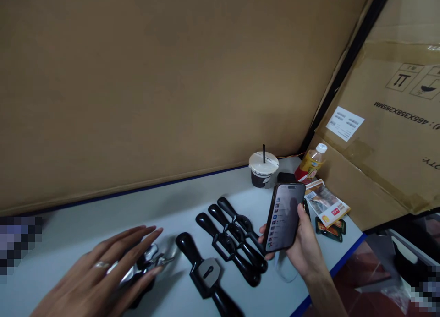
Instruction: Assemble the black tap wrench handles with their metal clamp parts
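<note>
My right hand (304,239) is closed round a smartphone (286,218), its lit screen turned toward me with a list on it. A white cable hangs below the phone. My left hand (113,266) is stretched out flat at the lower left, a ring on one finger. Beneath its fingers show shiny metal pieces (156,259) and something black, mostly hidden. Between the hands lies a black two-handled spokeshave (209,273) with a grey plate that has a keyhole slot. Behind it several similar black spokeshave bodies (237,237) lie side by side, without such a plate.
A lidded cup (263,170) with a black straw stands at the back of the white table (137,207). Beside it are a drink bottle (311,163), a snack packet (328,202) and dark small packets (330,229). Cardboard walls (154,79) rise behind and to the right.
</note>
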Action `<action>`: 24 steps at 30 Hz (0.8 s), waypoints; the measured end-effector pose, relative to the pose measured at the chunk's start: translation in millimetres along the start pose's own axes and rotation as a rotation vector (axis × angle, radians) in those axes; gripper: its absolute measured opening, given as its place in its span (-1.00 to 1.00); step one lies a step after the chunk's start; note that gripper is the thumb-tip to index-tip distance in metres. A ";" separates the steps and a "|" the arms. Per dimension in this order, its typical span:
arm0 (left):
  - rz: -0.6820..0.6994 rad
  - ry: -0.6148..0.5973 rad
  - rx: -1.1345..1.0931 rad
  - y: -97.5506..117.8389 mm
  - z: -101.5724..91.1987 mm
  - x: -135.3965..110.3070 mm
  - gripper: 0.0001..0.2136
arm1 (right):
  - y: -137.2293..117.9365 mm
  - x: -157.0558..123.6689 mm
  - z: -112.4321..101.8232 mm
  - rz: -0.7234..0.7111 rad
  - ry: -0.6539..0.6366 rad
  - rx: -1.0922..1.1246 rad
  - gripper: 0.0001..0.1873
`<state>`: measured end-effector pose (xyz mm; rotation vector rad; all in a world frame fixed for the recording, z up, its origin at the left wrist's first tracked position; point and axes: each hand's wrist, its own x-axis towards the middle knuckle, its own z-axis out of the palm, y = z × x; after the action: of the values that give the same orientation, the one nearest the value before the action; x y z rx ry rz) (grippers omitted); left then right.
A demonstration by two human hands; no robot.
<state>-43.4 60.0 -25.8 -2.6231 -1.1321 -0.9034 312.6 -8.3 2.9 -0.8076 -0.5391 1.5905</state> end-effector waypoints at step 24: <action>-0.196 0.041 0.008 -7.6 -16.1 1.6 -0.38 | -5.2 -12.6 16.8 -0.126 -0.010 -0.106 -0.31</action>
<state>-55.4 60.7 -12.6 -2.5076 -1.3985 -0.9799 303.9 -18.1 20.1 -0.8289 -0.6732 1.4601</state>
